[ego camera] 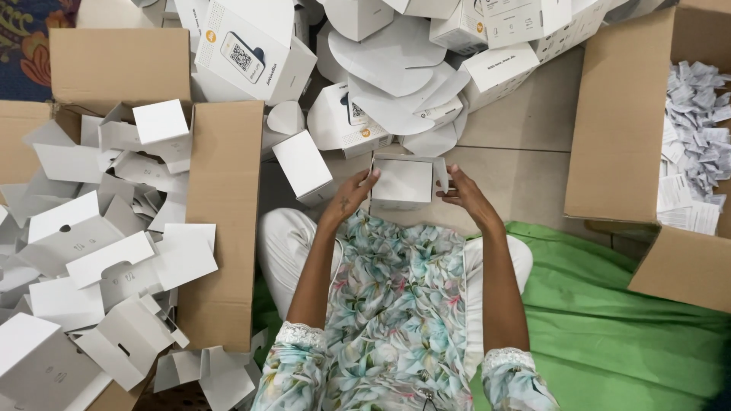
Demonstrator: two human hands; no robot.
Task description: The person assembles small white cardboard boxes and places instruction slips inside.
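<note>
- We find a small white box (402, 181) held between both hands, just above the lap and over the tiled floor (525, 164).
- The left hand (352, 194) is closed on the box's left edge, fingers curled round the side.
- The right hand (461, 192) grips the right side, fingertips pinching an open flap there.
- Directly beyond the box lies a pile of white boxes (396, 68), some printed, mixed with flat rounded card pieces; the nearest of them sit just beside the held box.
- One closed white box (303, 164) lies tilted on the floor near the left hand, apart from it.
- To the left stands an open brown carton (225, 221) filled with folded white card inserts (99, 251); its flap lies flat close beside the left knee.
- More loose inserts spill onto the floor at the carton's near corner.
- To the right stands a second brown carton (620, 114) holding paper leaflets (697, 137); it sits well apart from the right hand.
- A green cloth (624, 320) covers the ground on the right, under the seated person.
- Open room: bare floor between the right hand and the right carton; the left and far sides are crowded.
</note>
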